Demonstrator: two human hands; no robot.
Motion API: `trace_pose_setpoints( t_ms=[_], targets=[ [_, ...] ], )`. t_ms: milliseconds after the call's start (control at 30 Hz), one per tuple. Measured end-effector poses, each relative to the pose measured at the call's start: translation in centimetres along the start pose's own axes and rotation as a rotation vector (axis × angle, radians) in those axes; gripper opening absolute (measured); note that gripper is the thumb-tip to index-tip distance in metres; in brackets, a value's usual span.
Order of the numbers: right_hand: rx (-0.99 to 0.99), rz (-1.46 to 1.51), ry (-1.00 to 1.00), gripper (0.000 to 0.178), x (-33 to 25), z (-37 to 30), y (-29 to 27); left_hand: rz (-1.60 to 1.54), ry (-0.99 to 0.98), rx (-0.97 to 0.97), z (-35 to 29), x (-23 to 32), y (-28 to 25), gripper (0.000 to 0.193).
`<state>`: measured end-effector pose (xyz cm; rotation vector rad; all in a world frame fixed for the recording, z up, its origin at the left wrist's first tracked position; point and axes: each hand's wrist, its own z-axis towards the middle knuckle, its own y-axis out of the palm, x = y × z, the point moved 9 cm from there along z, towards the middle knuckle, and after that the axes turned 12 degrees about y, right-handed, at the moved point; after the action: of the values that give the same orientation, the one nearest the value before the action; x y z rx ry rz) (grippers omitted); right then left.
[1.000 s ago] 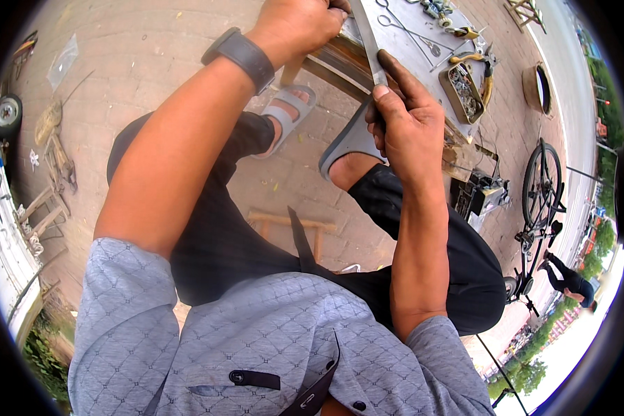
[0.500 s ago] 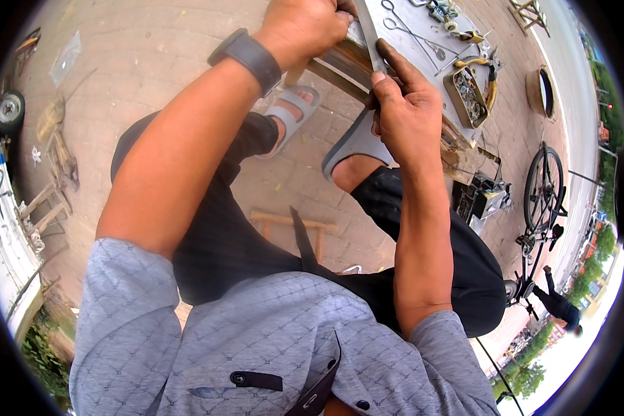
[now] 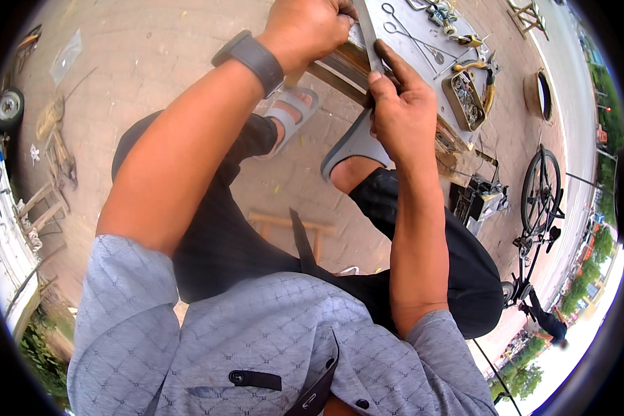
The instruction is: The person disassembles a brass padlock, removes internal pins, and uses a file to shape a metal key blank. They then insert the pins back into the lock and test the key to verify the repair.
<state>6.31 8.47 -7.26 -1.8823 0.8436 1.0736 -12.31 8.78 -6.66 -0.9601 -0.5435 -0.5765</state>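
A long, flat grey metal strip [image 3: 369, 36] runs up past the top edge, over the near edge of a worktable [image 3: 412, 41]. Its lower end sits in my right hand [image 3: 404, 107], thumb laid along it and fingers curled round. At the top, my left hand [image 3: 310, 28] is closed beside the strip, fingers bent in; what it grips is mostly hidden. Right of my right hand, a small tin of metal bits [image 3: 464, 102] rests on the table next to yellow-handled pliers [image 3: 490, 83]. Thin metal rods with ring ends [image 3: 391, 28] lie farther up the tabletop.
Below the table stands a dark machine [image 3: 480, 199]. A bicycle [image 3: 541, 191] and a round tub [image 3: 536, 96] are at the right. A low wooden stool frame [image 3: 291, 222] is between my legs. Wooden pieces [image 3: 48, 201] and a small wheel [image 3: 8, 109] lie at far left.
My right hand has shifted slightly left, still on the metal strip. My left hand stays closed near the same spot. At the far lower right, a person in the distance has moved.
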Motion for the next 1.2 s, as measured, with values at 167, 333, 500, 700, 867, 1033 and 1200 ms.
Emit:
trace_pose_setpoints(
  t_ms=[167, 333, 500, 700, 867, 1033, 1200],
  targets=[
    [0.025, 0.051, -0.02, 0.045, 0.1, -1.5, -0.2, 0.001, 0.039, 0.033, 0.0, 0.0, -0.4, 0.017],
    [0.015, 0.006, 0.011, 0.046, -0.2, 1.2, -0.1, -0.001, -0.009, -0.032, 0.3, -0.3, 0.1, 0.017],
    [0.008, 0.136, -0.011, 0.048, -0.6, 0.2, -0.9, -0.019, 0.002, -0.016, 0.1, -0.1, -0.1, 0.019],
    [-0.08, 0.221, 0.082, 0.048, 0.5, -0.4, -0.9, -0.136, -0.185, -0.104, 0.1, -0.9, 0.3, 0.019],
    [-0.104, 0.213, 0.091, 0.048, 1.1, -0.4, -0.6, -0.11, -0.195, -0.136, 0.3, -1.3, 0.3, 0.019],
    [-0.1, 0.208, 0.094, 0.048, 1.2, -0.4, -0.7, -0.099, -0.167, -0.107, 0.2, -1.2, 0.0, 0.021],
    [-0.107, 0.207, 0.1, 0.048, 1.2, -0.4, -0.8, -0.125, -0.185, -0.118, 0.2, -0.3, -0.5, 0.021]
  ],
)
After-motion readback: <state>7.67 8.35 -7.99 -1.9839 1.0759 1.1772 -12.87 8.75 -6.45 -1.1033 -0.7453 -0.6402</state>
